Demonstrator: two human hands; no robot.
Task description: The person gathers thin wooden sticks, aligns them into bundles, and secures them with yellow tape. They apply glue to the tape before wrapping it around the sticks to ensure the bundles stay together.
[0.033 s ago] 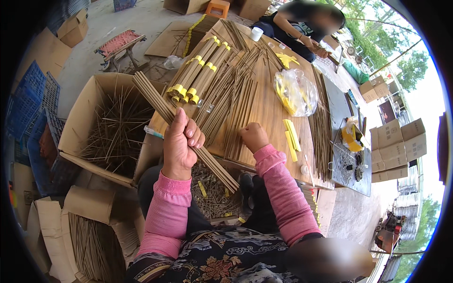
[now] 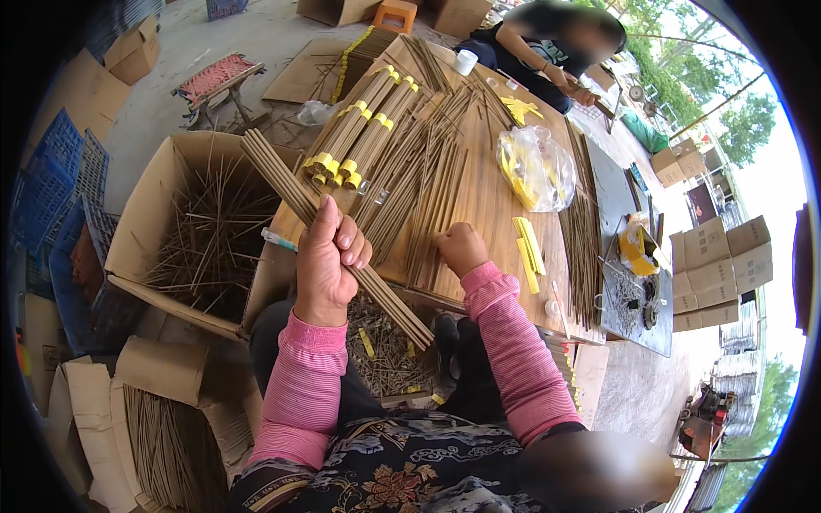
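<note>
My left hand [image 2: 327, 272] is closed round a bundle of thin brown sticks [image 2: 395, 309], held slantwise above the table's near edge. The bundle's upper end points far left, and its lower end hangs over my lap. My right hand [image 2: 462, 249] is a loose fist at the near ends of loose brown sticks [image 2: 440, 197] lying on the wooden table [image 2: 500, 299]. Its fingertips are hidden, so what they pinch does not show. Behind my left hand, several finished bundles with yellow bands [image 2: 369, 128] are stacked. Yellow paper strips [image 2: 529, 255] lie right of my right hand.
A cardboard box [image 2: 141, 222] of jumbled sticks stands at the left, another open box [image 2: 158, 368] below it. A clear plastic bag [image 2: 537, 171] with yellow strips lies on the table. A dark board [image 2: 620, 291] is at the right. A co-worker [image 2: 547, 51] sits at the far side.
</note>
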